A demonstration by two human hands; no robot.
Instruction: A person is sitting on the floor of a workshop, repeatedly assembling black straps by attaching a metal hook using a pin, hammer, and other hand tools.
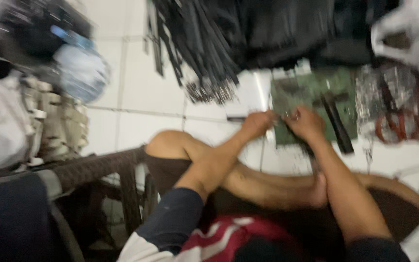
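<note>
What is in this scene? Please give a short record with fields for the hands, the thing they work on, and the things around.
left hand: rests on the near left edge of the green circuit board; grip blurred
right hand: on the board's near edge, fingers curled; what it holds cannot be told
board: flat on the white tiled floor
behind the board: heap of black strips
right of the board: clear bag with red parts
posture: person sits cross-legged

A white tiled floor [146, 92] carries a green circuit board [316, 92] and a heap of black strips [204, 53].

both hands [258, 123] [305, 122] forward, fingers curled
</note>
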